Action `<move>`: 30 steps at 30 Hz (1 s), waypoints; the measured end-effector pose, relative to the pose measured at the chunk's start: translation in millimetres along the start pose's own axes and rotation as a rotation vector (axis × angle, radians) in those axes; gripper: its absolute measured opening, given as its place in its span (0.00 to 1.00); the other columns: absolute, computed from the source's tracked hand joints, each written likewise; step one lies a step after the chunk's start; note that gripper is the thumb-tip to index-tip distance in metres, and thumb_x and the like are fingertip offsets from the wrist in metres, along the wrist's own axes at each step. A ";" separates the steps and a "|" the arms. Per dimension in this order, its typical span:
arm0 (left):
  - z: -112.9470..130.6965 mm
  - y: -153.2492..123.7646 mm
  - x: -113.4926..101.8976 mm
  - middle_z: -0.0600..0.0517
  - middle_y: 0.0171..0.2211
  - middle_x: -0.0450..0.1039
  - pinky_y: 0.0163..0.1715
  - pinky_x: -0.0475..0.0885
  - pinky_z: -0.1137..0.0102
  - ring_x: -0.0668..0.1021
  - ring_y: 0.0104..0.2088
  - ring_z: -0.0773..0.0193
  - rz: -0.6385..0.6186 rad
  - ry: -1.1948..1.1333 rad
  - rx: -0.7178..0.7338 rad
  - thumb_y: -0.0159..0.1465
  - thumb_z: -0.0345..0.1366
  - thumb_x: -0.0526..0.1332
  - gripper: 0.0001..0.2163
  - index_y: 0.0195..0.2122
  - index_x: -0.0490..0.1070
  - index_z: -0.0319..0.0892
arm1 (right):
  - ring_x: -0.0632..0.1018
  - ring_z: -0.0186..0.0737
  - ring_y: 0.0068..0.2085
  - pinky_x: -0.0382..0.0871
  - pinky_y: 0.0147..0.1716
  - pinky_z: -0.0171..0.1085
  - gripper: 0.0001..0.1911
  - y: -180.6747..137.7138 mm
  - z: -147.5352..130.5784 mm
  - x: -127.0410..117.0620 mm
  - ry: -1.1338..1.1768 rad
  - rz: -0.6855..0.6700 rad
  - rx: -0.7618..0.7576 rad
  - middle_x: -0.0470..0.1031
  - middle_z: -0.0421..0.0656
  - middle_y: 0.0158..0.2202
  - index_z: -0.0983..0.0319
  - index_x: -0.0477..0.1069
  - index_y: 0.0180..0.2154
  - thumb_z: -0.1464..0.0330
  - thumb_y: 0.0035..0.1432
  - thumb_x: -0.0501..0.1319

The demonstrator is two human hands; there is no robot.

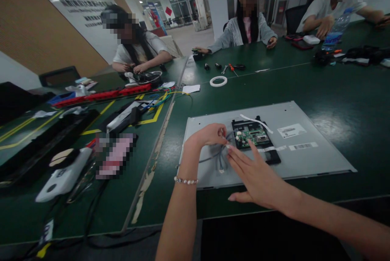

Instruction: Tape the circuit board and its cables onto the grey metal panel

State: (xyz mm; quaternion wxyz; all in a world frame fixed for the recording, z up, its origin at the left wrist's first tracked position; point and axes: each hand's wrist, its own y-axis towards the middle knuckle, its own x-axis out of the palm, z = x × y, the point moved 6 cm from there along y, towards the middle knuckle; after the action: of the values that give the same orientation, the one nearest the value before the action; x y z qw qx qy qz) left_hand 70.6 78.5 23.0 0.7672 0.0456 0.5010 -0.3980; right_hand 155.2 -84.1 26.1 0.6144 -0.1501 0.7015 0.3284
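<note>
A flat grey metal panel (207, 120) lies on the green table in front of me. On it sits a green circuit board (258, 138) in a black plastic bracket (275, 156). Beside the bracket's left edge, my left hand (210, 134) is closed, its fingers curled around grey cables (219, 156). One cable end with a small white connector (221, 170) rests on the panel. My right hand (254, 173) is open, fingers stretched out and thumb apart; its fingertips reach the cables by my left fingers. A white strip (257, 120) curves over the bracket.
A roll of white tape (218, 81), an orange screwdriver (232, 68) and a wrench (224, 69) lie beyond the panel. At left are a pink-screened phone (117, 157), a white device (63, 177) and a red power strip (103, 95). Several people sit around the table; a water bottle (336, 31) stands far right.
</note>
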 end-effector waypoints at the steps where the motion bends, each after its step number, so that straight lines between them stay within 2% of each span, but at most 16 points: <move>1: -0.1 0.7 0.2 0.56 0.24 0.68 0.24 0.61 0.73 0.70 0.25 0.66 -0.001 0.024 -0.021 0.50 0.41 0.65 0.13 0.33 0.70 0.40 | 0.47 0.49 0.66 0.28 0.62 0.60 0.45 -2.2 -3.4 1.6 -0.003 0.001 0.033 0.55 0.58 0.62 0.73 0.61 0.60 0.42 0.60 0.41; 5: -4.6 3.0 -0.6 0.52 0.27 0.72 0.25 0.60 0.71 0.71 0.27 0.64 0.054 0.181 -0.107 0.50 0.48 0.65 0.17 0.33 0.70 0.40 | 0.44 0.50 0.67 0.28 0.62 0.60 0.45 -8.4 -13.3 6.3 0.007 0.006 0.140 0.53 0.58 0.63 0.74 0.60 0.60 0.43 0.60 0.42; 9: -4.9 1.7 -2.8 0.47 0.31 0.74 0.28 0.63 0.69 0.74 0.31 0.58 0.128 0.359 -0.152 0.51 0.57 0.61 0.24 0.35 0.72 0.40 | 0.46 0.50 0.66 0.28 0.62 0.61 0.43 -14.1 -17.4 6.6 0.016 0.018 0.198 0.51 0.59 0.63 0.74 0.60 0.60 0.45 0.62 0.43; 14: 5.4 -1.6 -5.8 0.41 0.35 0.74 0.34 0.65 0.65 0.74 0.39 0.49 0.183 0.519 -0.160 0.51 0.61 0.59 0.27 0.34 0.74 0.39 | 0.47 0.49 0.66 0.30 0.62 0.60 0.39 -18.7 -17.0 4.4 0.079 0.034 0.233 0.51 0.58 0.64 0.74 0.59 0.61 0.48 0.64 0.44; 17: 6.9 -2.3 -6.9 0.41 0.35 0.73 0.34 0.64 0.65 0.74 0.39 0.50 0.216 0.511 -0.153 0.52 0.63 0.56 0.29 0.34 0.74 0.39 | 0.48 0.48 0.66 0.35 0.63 0.59 0.35 -19.5 -13.2 1.5 0.165 0.027 0.221 0.53 0.55 0.63 0.71 0.58 0.61 0.51 0.65 0.44; 22: 8.2 -5.4 -16.2 0.47 0.24 0.70 0.29 0.60 0.69 0.71 0.28 0.61 0.309 0.367 -0.064 0.61 0.59 0.47 0.29 0.24 0.71 0.38 | 0.54 0.45 0.65 0.47 0.62 0.55 0.29 -21.5 12.0 -18.1 0.348 0.038 0.211 0.57 0.49 0.62 0.65 0.56 0.62 0.56 0.66 0.47; 26: 25.4 -17.6 -33.1 0.54 0.18 0.61 0.25 0.56 0.71 0.64 0.22 0.69 0.427 0.030 0.103 0.65 0.54 0.47 0.26 0.20 0.66 0.39 | 0.64 0.42 0.60 0.59 0.59 0.49 0.23 -15.5 59.8 -51.2 0.562 0.209 0.279 0.63 0.46 0.59 0.59 0.62 0.59 0.60 0.65 0.50; 28: 40.4 -22.4 -31.8 0.55 0.18 0.60 0.24 0.57 0.72 0.63 0.22 0.70 0.332 -0.217 0.223 0.64 0.53 0.49 0.24 0.21 0.66 0.38 | 0.69 0.41 0.56 0.64 0.55 0.47 0.21 -5.8 85.3 -65.2 0.708 0.315 0.304 0.66 0.46 0.57 0.58 0.65 0.57 0.62 0.65 0.51; 30: 55.9 -25.2 -24.0 0.54 0.20 0.63 0.24 0.59 0.73 0.63 0.21 0.71 0.173 -0.429 0.318 0.63 0.54 0.50 0.24 0.24 0.68 0.38 | 0.70 0.40 0.54 0.66 0.53 0.45 0.20 10.2 100.1 -70.8 0.861 0.339 0.247 0.67 0.46 0.55 0.58 0.65 0.56 0.64 0.63 0.53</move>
State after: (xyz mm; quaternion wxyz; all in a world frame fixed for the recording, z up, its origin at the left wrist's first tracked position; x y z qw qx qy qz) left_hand 90.7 48.8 78.2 0.8701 0.1225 0.2526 -0.4050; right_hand 239.5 -25.6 94.1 0.2189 -0.0818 0.9406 0.2463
